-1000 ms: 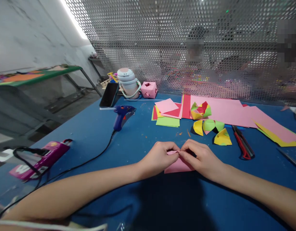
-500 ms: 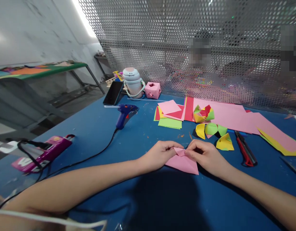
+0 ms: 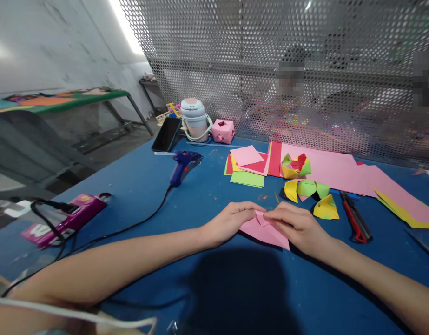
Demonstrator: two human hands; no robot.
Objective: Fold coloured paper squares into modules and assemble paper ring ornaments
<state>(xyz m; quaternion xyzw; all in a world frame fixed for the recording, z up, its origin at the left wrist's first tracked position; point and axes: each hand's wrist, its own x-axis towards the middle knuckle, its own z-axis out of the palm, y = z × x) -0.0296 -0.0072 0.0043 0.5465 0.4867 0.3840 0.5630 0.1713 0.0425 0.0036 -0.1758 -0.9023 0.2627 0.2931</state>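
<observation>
I see both hands meeting over a folded piece of pink paper (image 3: pixel 266 235), low over the blue worktop (image 3: pixel 130 186), just right of centre in my head view. The left hand (image 3: pixel 228 222) has its fingers drawn together over the paper's upper left edge, closed with no gap that I can make out. The right hand (image 3: pixel 301 227) has its fingers closed on the upper right part, fingertips near the left hand's. A small flap shows between them, and the paper's lower right corner stands clear of the worktop, with shadow beneath.

Just beyond the right hand I have a yellow folded paper piece (image 3: pixel 326 208), then a multicoloured paper cup (image 3: pixel 288 172). A stack of coloured paper squares (image 3: pixel 247 179) lies past the left hand, and larger pink sheets (image 3: pixel 333 167) reach along the back. To the right is a red-and-black hand tool (image 3: pixel 354 221), its exact kind unclear to me. Over on the left lies a blue glue gun (image 3: pixel 179 169), with a pink paper box (image 3: pixel 223 136) beside a lidded bottle (image 3: pixel 196 122) farther back.
</observation>
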